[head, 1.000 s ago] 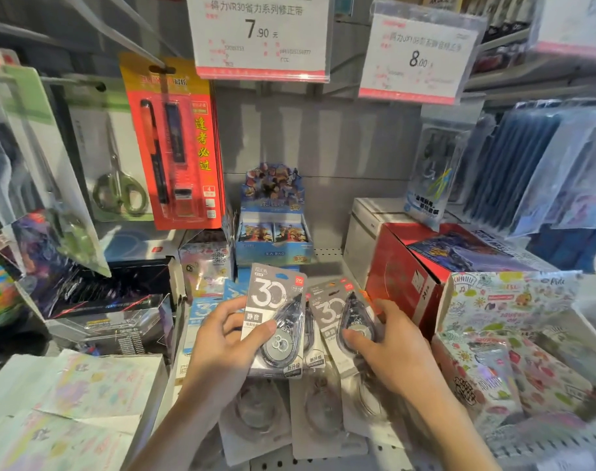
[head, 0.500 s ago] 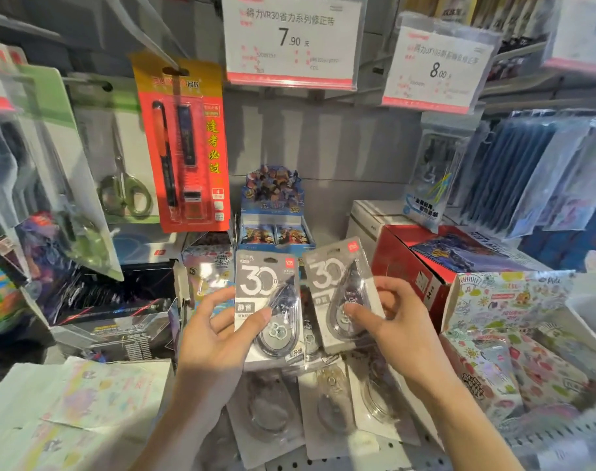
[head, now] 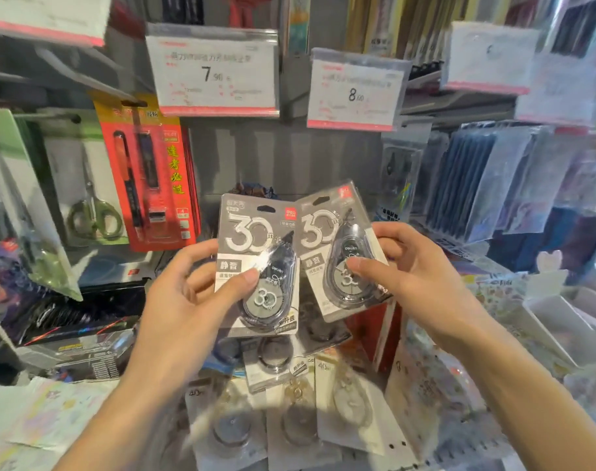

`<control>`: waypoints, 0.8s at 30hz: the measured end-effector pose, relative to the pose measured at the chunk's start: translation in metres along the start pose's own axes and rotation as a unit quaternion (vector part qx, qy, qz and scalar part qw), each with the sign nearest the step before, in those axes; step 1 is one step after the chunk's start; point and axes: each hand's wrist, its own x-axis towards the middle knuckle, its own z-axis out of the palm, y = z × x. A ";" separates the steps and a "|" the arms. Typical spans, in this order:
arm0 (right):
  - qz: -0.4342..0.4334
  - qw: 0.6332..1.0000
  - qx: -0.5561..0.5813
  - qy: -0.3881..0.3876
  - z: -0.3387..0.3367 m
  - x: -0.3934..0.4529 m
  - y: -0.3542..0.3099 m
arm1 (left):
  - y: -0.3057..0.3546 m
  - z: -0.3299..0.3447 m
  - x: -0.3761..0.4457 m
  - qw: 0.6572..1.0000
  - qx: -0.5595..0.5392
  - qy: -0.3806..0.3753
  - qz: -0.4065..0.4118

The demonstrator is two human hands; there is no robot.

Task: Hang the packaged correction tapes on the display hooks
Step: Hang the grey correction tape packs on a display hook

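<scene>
Gripping one upright grey pack (head: pixel 257 266) in left hand (head: pixel 191 300), hang-hole up; pinching second pack (head: pixel 340 249), tilted top-right, in right hand (head: pixel 415 283).

The two correction tape packs (head: pixel 255 266) (head: pixel 340 253) are matt grey card under glossy clear plastic blisters that catch the light. The price tags (head: pixel 215 69) are paper in shiny clear sleeves. The scissors (head: pixel 92 212) have metal blades and smooth green plastic handles.
</scene>
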 end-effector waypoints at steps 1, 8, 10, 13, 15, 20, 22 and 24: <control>-0.009 1.000 0.004 -0.004 -0.015 0.000 -0.002 | 0.004 0.010 -0.002 1.000 0.007 0.001 0.009; -0.053 0.998 0.015 -0.029 -0.122 -0.002 0.006 | 0.026 0.102 -0.014 0.994 0.078 0.012 0.077; -0.058 0.998 0.028 -0.022 -0.148 -0.004 0.010 | 0.030 0.130 -0.016 0.992 0.091 0.024 0.085; -0.057 0.997 0.051 -0.016 -0.174 -0.003 0.014 | 0.037 0.160 -0.019 0.988 0.123 0.031 0.091; -0.057 0.996 0.063 -0.018 -0.184 -0.003 0.016 | 0.044 0.172 -0.021 0.983 0.154 0.042 0.097; -0.063 0.995 0.070 -0.031 -0.192 0.000 0.017 | 0.067 0.177 -0.022 0.968 0.224 0.063 0.097; -0.076 0.995 0.064 -0.024 -0.189 0.003 0.018 | 0.075 0.171 -0.019 0.964 0.240 0.064 0.097; -0.083 0.994 0.065 -0.012 -0.184 0.006 0.020 | 0.083 0.163 -0.015 0.959 0.257 0.058 0.103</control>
